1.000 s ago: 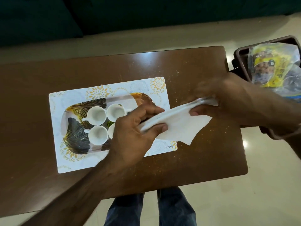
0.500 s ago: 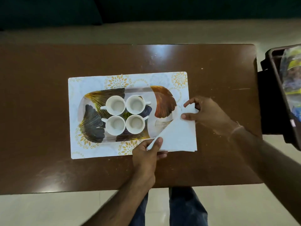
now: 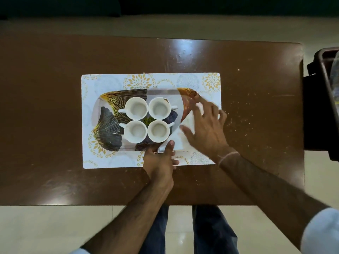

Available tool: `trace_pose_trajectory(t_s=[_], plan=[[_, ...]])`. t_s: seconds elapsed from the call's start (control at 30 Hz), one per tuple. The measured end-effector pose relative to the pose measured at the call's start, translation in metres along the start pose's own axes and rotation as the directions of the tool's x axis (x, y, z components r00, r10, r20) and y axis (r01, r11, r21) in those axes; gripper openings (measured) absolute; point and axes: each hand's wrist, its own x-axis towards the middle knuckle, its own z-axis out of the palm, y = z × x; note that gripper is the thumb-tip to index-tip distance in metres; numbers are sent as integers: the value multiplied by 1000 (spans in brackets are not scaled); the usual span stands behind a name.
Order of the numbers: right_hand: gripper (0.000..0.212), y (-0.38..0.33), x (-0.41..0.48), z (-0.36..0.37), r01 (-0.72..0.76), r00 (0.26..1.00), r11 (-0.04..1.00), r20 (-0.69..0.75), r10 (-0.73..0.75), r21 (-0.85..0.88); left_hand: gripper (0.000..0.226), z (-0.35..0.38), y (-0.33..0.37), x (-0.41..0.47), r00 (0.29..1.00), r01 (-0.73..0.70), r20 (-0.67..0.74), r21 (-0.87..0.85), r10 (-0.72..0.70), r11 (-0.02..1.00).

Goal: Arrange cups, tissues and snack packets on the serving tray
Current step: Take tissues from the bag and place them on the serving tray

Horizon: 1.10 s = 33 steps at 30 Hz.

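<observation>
The serving tray, printed with dark and gold leaves, lies on a white patterned placemat. Several white cups stand in a tight block at its middle. A folded white tissue rests on the tray's right end, mostly covered by my hands. My left hand pinches the tissue's near corner, thumb on top. My right hand lies flat on the tissue with its fingers spread. A clear snack packet shows at the right edge, cut off by the frame.
The brown table carries scattered crumbs on its right side. A dark basket holding the packet stands off the table's right edge. My legs in jeans show below the near edge, over a pale tiled floor.
The tissue has shifted from the placemat's right edge up onto the tray's right end. My right hand has moved over it and spread flat; my left hand still holds the near corner.
</observation>
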Motion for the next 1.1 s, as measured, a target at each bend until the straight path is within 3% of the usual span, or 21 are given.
trace_pose_trajectory(t_s=[0.07,0.13,0.2,0.27,0.33,0.4,0.63,0.97,1.1], plan=[[77,-4,-20,11,96,986,994,141,-87,-58,48,-6,0,-6,994,-24,-103,164,42,986],[80,-2,-31,22,100,968,992,237,-81,-71,48,-17,1,-12,957,-198,-123,384,263,902],[82,1,-33,29,98,967,993,241,-79,-71,38,-32,6,-15,835,-497,57,502,547,708],[83,4,-31,32,116,965,991,245,-96,-68,30,-43,18,-11,696,-670,243,556,675,491],[83,8,-29,35,144,958,987,260,-120,-74,39,-47,29,-2,631,-711,364,625,685,323],[84,13,-27,36,175,950,981,275,-146,-84,41,-47,36,7,613,-710,429,667,664,225],[82,18,-23,39,201,949,976,262,-174,-82,25,-55,38,24,560,-761,529,632,638,144],[81,17,-22,40,204,951,976,253,-179,-76,20,-63,56,38,361,-845,721,521,591,-120],[83,16,-22,36,190,952,980,255,-169,-58,31,-70,63,37,373,-854,765,504,524,-128]])
